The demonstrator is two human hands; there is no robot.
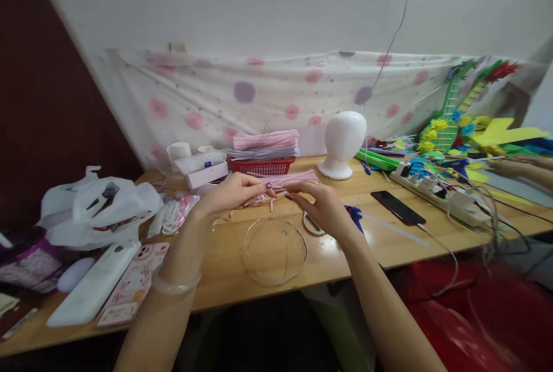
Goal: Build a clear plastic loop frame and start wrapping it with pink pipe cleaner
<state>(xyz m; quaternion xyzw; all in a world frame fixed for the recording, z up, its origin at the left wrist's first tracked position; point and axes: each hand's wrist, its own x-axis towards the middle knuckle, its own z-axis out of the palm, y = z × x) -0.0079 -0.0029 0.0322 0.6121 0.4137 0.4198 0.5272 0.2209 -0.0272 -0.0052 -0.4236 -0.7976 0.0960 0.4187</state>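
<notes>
Over the middle of the table, my left hand point(235, 192) and my right hand point(319, 204) face each other with fingertips pinched. Whatever thin thing lies between them is too small to make out. Behind the fingers lies a bundle of pink pipe cleaners point(298, 178). A small pink piece point(272, 205) shows just below my fingertips. On the wood nearer to me rests a clear round hoop point(247, 257), apart from both hands. Partly hidden by my right hand is a roll of tape point(311, 226), with a blue glue gun point(355, 216) beside it.
A red basket point(263, 167) of pipe cleaners and a white foam head point(343, 139) stand at the back. Plastic bags point(101, 205) and phone cases point(133, 285) crowd the left. A charging phone point(397, 207), a power strip point(444, 199) and another person's hand point(518, 167) are right.
</notes>
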